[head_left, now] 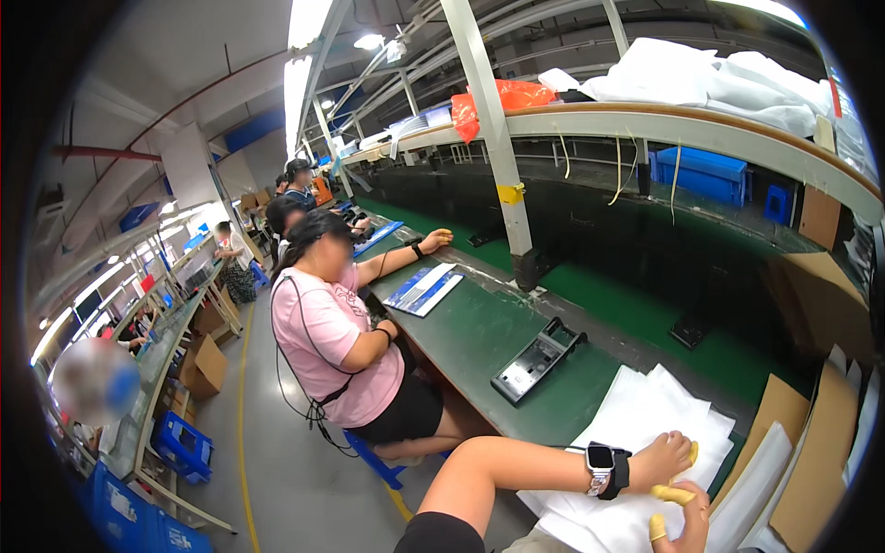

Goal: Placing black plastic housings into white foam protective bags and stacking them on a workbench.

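Note:
My left hand (662,463) is low over a pile of white sheets or flat bags (636,405) on the bench. Its fingers are curled, with a yellow finger cot showing at one tip; whatever lies under them is hidden. Close beside it, at the lower edge, is my right hand (684,525). Its thumb and a finger, both in yellow finger cots, stand apart with nothing between them. On my left wrist sits a square-faced watch (600,458) beside a black band. Farther along the bench lies a grey and black device housing (539,360), touched by neither hand.
A person in a pink shirt (313,323) sits to the left, one arm on the green bench (479,323) near blue and white booklets (424,289). Cardboard sheets (765,442) stand at my right. A metal post (489,120) rises beyond the bench; white bags (701,78) fill the shelf.

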A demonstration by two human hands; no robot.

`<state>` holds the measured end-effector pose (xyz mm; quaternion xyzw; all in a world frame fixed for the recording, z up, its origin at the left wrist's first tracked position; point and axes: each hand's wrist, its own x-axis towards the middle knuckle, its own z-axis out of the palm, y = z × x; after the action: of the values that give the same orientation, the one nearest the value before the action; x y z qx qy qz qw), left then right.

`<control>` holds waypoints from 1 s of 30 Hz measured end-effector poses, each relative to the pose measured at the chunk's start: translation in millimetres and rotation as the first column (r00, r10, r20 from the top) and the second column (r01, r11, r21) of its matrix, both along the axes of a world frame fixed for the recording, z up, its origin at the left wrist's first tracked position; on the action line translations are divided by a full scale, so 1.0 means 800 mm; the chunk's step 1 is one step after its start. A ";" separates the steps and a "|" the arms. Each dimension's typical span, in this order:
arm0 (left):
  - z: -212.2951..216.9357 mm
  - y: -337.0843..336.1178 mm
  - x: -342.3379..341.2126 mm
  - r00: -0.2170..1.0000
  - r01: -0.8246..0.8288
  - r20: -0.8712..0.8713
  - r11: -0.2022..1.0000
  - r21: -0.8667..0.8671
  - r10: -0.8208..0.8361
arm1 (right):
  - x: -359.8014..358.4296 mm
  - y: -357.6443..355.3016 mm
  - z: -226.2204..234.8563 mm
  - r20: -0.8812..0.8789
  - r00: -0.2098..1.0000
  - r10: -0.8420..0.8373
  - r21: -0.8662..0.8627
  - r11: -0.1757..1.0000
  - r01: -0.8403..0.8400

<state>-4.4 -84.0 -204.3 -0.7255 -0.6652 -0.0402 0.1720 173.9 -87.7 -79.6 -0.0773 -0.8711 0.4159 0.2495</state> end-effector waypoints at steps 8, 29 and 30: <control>-0.004 0.003 -0.003 0.999 0.020 -0.043 0.999 0.032 -0.018 | -0.025 -0.106 0.055 -0.133 0.434 0.891 -0.260 0.391 -0.883; 0.023 -0.002 -0.004 0.990 0.118 0.097 0.986 -0.120 -0.107 | -0.020 -0.070 0.080 -0.510 -0.033 0.860 -0.024 -0.053 -0.998; 0.024 -0.003 -0.004 0.991 0.100 0.105 0.989 -0.113 -0.088 | -0.018 -0.069 0.078 -0.522 -0.028 0.853 -0.016 -0.042 -0.999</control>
<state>-7.4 -86.8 -185.4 -0.7622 -0.6391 -0.0450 0.0933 159.3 -142.6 -16.9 0.5779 -0.5062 0.6398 0.0212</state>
